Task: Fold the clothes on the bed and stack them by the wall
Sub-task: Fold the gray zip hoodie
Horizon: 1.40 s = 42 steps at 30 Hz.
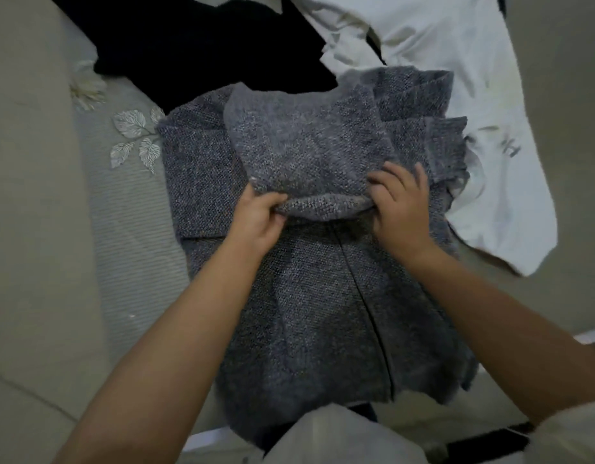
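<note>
A grey knitted sweater (309, 296) lies spread on the bed in front of me, its lower edge hanging toward my body. A folded-over flap of it (306, 145) lies across the upper half. My left hand (259, 219) grips the flap's rolled near edge at its left end, fingers curled round the fabric. My right hand (399, 205) holds the same edge at its right end, fingers over the knit and thumb tucked under. A black garment (202, 45) lies beyond the sweater at the top left. A white garment (463, 78) lies at the top right.
The bed cover (122, 229) is pale grey with ribbed stripes and embroidered leaves (135, 135) left of the sweater. A plain beige surface (28, 195) runs along the far left. A beige area (570, 162) fills the right side beyond the white garment.
</note>
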### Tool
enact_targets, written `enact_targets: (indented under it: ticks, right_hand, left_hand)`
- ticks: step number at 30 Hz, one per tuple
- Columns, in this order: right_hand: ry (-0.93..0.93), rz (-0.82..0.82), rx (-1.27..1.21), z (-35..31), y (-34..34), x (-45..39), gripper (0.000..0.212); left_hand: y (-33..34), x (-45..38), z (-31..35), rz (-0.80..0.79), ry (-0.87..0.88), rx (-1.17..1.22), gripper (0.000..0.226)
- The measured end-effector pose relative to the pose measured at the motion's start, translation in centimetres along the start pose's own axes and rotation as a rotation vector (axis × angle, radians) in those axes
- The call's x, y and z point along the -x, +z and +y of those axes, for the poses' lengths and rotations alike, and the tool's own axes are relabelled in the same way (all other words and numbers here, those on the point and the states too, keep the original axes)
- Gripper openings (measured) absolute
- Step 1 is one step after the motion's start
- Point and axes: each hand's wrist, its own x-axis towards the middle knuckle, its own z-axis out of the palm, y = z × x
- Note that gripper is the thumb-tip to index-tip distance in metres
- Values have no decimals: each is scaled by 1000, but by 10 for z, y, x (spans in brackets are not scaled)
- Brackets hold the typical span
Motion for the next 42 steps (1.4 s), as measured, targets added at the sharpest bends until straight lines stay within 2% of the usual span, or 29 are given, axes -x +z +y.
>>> enact_targets:
  ticks: [1, 2, 4, 5, 7, 9, 10, 11, 13, 14, 15, 17, 19, 22, 25, 28, 31, 33, 35, 37, 40, 42]
  right_hand:
    - [3, -14, 40, 2, 5, 10, 15]
    - [5, -108, 78, 3, 11, 20, 18]
    - [57, -495, 137, 5, 23, 43, 39]
    - [93, -644, 152, 6, 29, 53, 51]
    - [151, -791, 140, 6, 35, 61, 66]
    - [160, -806, 94, 5, 33, 66, 73]
    - [160, -810, 56, 5, 29, 69, 75]
    - [169, -812, 6, 7, 24, 74, 75]
    - [234, -749, -78, 14, 11, 94, 66]
    - [296, -692, -98, 20, 3, 108, 62]
    - [376, -642, -106, 27, -4, 125, 59]
    - [582, -600, -141, 43, -16, 165, 64]
    - [827, -590, -315, 57, -28, 203, 70]
    - [1036, -594, -504, 66, -39, 247, 67]
    - [1053, -639, -573, 76, -36, 267, 59]
    - [1052, -714, -666, 85, -35, 271, 19]
    - [969, -689, -702, 92, -38, 276, 29]
    - [943, -666, -697, 97, -46, 275, 37]
    - [941, -639, -702, 106, -55, 268, 44]
    - [956, -616, -714, 119, -67, 258, 42]
    - [1061, -584, -919, 133, -80, 247, 37]
    - [1096, -635, -1103, 130, -88, 244, 37]
  left_hand:
    - [-8, 4, -14, -13, -48, 9, 43]
    - [-14, 9, -28, 5, -97, -30, 42]
    - [-26, 13, -56, 122, -157, -255, 40]
    - [-29, 15, -67, 190, -114, -479, 44]
    - [-33, 20, -78, 311, 142, -987, 61]
    - [-37, 26, -81, 394, 456, -1416, 81]
    - [-40, 29, -82, 338, 570, -1636, 81]
    - [-44, 30, -83, 190, 608, -1867, 77]
    - [-58, 27, -85, -167, 493, -2188, 64]
    - [-65, 28, -85, -258, 380, -2219, 59]
    - [-70, 32, -84, -277, 325, -2188, 55]
    - [-81, 47, -92, -221, 424, -2095, 53]
    - [-92, 73, -112, -207, 546, -2013, 54]
    - [-113, 124, -158, -289, 541, -2019, 60]
    - [-122, 170, -209, -343, 527, -2105, 67]
    - [-118, 191, -248, -316, 424, -2202, 75]
    - [-115, 196, -279, -167, 279, -2217, 78]
    - [-106, 197, -290, -84, 262, -2224, 78]
    - [-93, 197, -296, -52, 247, -2233, 81]
    - [-83, 193, -302, -28, 198, -2249, 85]
    - [-74, 188, -309, 45, 118, -2322, 92]
    - [-71, 187, -313, 88, 94, -2338, 96]
